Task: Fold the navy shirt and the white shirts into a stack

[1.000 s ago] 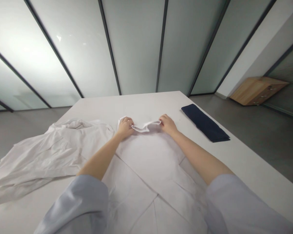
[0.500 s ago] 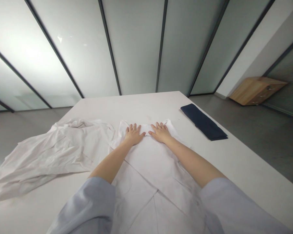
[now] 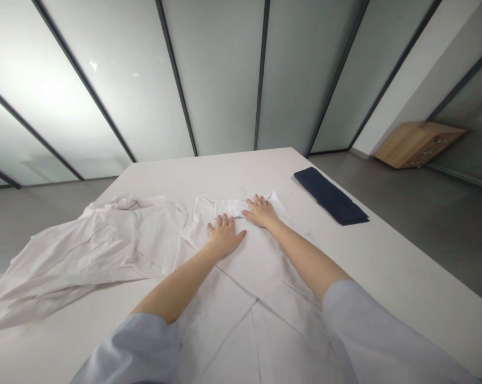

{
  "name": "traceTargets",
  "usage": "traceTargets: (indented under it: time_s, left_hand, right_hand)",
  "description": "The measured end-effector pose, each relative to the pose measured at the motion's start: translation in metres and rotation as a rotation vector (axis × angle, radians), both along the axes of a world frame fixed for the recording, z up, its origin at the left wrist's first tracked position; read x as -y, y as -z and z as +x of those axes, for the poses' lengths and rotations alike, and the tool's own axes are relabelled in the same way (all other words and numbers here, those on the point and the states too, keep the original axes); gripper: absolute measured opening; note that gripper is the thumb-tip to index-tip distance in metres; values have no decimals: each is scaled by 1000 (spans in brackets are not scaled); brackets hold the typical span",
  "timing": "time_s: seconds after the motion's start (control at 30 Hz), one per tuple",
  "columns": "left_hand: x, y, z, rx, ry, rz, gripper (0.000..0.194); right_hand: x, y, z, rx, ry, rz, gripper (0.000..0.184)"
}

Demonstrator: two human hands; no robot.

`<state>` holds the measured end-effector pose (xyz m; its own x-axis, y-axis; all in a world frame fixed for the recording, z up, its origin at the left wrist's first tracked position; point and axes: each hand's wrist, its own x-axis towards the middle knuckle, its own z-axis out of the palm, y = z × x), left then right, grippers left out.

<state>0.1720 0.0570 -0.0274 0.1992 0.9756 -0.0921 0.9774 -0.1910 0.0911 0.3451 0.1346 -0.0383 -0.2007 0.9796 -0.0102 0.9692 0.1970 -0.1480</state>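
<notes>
A white garment (image 3: 249,256) lies spread over the table in front of me, its far edge beyond my fingers and its near part running down out of view. My left hand (image 3: 224,236) rests palm down on the cloth, fingers spread, just short of the far band. Farther up and to the right, my right hand (image 3: 261,211) lies flat on that garment by its far right corner, fingers apart. Neither hand grips anything. The cloth under both palms is hidden.
On the left a second white garment (image 3: 104,245) lies loosely crumpled, reaching past the table's left side. A folded navy cloth (image 3: 331,196) lies near the right edge of the white table (image 3: 208,173). Frosted glass panels (image 3: 220,80) and a wooden cabinet (image 3: 412,145) stand beyond.
My left hand has slid nearer to me over the cloth, baring the garment's far band. My right hand stays at nearly the same place on the garment.
</notes>
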Motion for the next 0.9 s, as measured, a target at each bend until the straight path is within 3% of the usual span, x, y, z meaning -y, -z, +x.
traceTargets:
  time_s: [0.13,0.3,0.43,0.53,0.67,0.9]
  left_hand:
    - [0,7,5,-16,-4,31,85]
    - [-32,8,6,-11,0,47,85]
    - [-57,6,5,-12,8,77,85]
    - [-65,5,6,7,1,160,80]
    - [-56,-1,14,42,-53,196,74]
    - [-8,-7,6,2,-62,-4,82]
  right_hand:
    - [-3,-1,1,-6,-28,84,68]
    - [25,-10,3,13,-86,149,66]
    - [60,-7,2,40,-74,84,68]
    - [71,-2,1,40,-22,-14,69]
    - [60,-1,2,20,13,-46,71]
    - [19,-6,2,35,-1,35,65]
